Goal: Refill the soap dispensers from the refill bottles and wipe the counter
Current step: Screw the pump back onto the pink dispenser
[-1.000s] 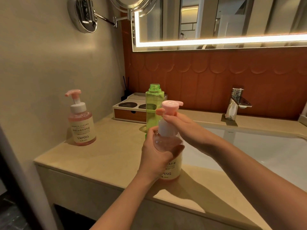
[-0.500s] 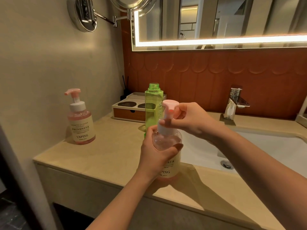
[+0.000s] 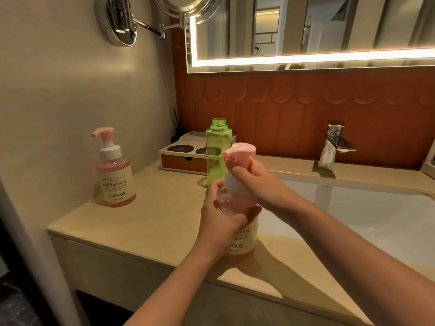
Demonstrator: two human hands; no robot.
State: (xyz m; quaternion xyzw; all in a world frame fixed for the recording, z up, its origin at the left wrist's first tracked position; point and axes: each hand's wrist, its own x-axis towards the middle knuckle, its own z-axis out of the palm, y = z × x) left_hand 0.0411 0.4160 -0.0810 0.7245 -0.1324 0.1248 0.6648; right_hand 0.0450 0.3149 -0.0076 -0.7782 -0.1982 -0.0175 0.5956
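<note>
From the head camera, my left hand [image 3: 221, 223] wraps the shoulder of the clear round plastic soap dispenser with pink liquid and a cream label [image 3: 244, 241]. My thumb lies across its front and my fingers curl round its far side. The dispenser stands upright on the beige stone counter [image 3: 153, 220], near the front edge. My right hand [image 3: 259, 182] grips the white collar of its pink pump top [image 3: 241, 149] from the right, fingers curled round it. The pump nozzle points left, above my fingers.

Just behind my hands stands the tall translucent green plastic refill bottle [image 3: 217, 147], upright and uncapped, with its lower part hidden by my left hand. Well to the left of my grip, by the wall, a second pink dispenser of the same kind [image 3: 115, 175] stands upright with its pump on. Right of my right forearm lies the white sink basin [image 3: 353, 212], with the chrome faucet [image 3: 334, 147] beyond it.
</note>
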